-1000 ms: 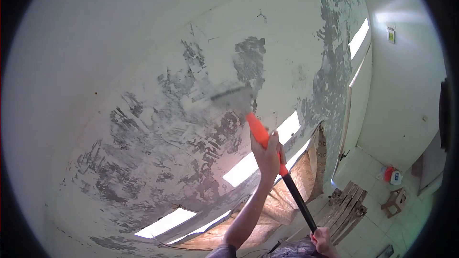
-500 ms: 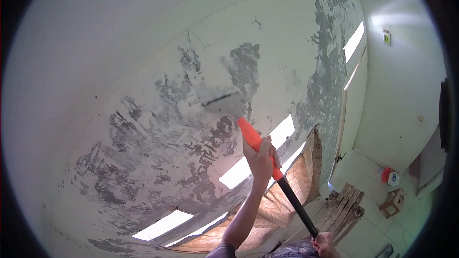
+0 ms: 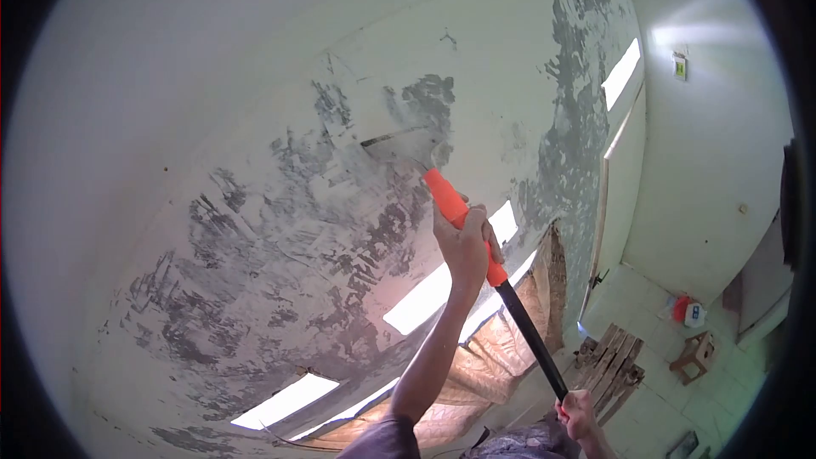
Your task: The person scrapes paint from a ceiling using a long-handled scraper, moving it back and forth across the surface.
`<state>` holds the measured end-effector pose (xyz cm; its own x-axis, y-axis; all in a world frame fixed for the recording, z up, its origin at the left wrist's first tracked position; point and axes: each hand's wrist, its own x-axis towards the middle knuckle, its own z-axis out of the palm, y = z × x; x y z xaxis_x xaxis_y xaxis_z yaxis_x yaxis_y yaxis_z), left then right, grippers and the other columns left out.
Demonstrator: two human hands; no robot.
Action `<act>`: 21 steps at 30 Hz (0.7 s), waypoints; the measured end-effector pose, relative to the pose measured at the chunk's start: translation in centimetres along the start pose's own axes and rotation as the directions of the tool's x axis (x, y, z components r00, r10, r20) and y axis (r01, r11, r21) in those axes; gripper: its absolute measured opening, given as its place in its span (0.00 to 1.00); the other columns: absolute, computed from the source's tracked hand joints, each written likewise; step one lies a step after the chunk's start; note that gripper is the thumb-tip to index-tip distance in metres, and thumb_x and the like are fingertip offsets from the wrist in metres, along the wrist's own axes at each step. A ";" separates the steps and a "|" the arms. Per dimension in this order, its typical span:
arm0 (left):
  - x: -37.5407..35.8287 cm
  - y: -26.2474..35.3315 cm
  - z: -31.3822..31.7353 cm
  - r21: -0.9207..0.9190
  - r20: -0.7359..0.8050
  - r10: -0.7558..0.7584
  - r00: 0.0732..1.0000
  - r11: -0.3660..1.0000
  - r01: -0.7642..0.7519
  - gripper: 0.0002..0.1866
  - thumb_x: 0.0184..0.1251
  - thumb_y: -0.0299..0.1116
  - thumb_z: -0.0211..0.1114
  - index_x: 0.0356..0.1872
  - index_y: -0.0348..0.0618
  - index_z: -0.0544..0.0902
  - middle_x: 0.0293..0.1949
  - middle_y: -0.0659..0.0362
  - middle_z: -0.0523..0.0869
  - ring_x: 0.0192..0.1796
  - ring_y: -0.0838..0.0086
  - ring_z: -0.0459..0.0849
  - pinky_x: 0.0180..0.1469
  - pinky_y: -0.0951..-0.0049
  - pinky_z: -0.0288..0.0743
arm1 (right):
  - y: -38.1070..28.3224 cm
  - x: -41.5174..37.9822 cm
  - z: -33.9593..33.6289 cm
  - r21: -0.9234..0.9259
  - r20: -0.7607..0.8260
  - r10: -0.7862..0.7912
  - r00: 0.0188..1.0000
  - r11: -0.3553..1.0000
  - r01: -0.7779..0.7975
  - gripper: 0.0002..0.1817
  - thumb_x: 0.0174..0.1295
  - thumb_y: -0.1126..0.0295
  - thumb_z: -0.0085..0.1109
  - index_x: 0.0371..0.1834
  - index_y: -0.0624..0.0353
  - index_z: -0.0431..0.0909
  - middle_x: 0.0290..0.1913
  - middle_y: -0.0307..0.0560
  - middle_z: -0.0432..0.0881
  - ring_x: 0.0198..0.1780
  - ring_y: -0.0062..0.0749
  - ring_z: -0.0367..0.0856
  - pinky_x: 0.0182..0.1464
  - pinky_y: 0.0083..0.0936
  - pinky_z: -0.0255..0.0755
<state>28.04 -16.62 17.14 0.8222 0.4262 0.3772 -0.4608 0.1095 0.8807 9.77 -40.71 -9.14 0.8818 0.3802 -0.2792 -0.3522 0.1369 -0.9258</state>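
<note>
Left hand (image 3: 466,242) wrapped tight round the orange grip of a scraper (image 3: 459,212), arm raised overhead. Right hand (image 3: 578,412) closed on the butt of the black pole (image 3: 531,336), low and close to the body. Long axis running from right hand up through left hand to the blade (image 3: 399,143), which lies up and ahead of both, pressed flat against the wall (image 3: 255,229) among grey scraped patches. Left hand by far the nearer to the blade. Blade edge blurred; exact contact line hard to make out. Right-hand fingers partly cut off at the frame's bottom. Stool (image 3: 690,355) far off, beyond the right hand.
</note>
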 end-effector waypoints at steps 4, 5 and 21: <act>-3.1 0.3 -1.2 0.028 -0.041 -0.024 0.999 0.999 0.025 0.14 0.64 0.22 0.55 0.49 0.36 0.64 0.16 0.63 0.67 0.07 0.77 0.65 0.07 0.74 0.59 | 2.1 -2.0 0.1 -0.089 0.073 0.024 0.997 0.996 -0.018 0.31 0.69 0.40 0.49 0.20 0.58 0.73 0.15 0.34 0.67 0.16 0.20 0.65 0.18 0.23 0.54; -3.1 0.4 -1.3 0.045 -0.045 -0.030 0.999 0.998 0.032 0.14 0.64 0.21 0.55 0.49 0.36 0.64 0.16 0.63 0.67 0.07 0.77 0.65 0.07 0.75 0.58 | 1.9 -2.0 0.2 -0.180 0.070 -0.010 0.997 0.983 0.023 0.29 0.73 0.45 0.46 0.22 0.56 0.74 0.16 0.34 0.68 0.20 0.23 0.66 0.21 0.28 0.55; 3.3 2.6 -0.2 0.023 0.052 0.036 0.998 0.999 -0.037 0.13 0.62 0.24 0.58 0.45 0.35 0.67 0.17 0.61 0.67 0.07 0.74 0.67 0.07 0.73 0.58 | -3.5 1.9 3.5 -0.041 0.156 -0.106 0.982 0.993 0.114 0.36 0.66 0.33 0.50 0.19 0.59 0.71 0.12 0.34 0.64 0.13 0.17 0.62 0.15 0.18 0.50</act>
<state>29.51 -14.71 20.58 0.8215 0.3824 0.4230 -0.4832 0.0729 0.8725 11.56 -37.32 -5.52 0.8546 0.5011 -0.1361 -0.2363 0.1418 -0.9613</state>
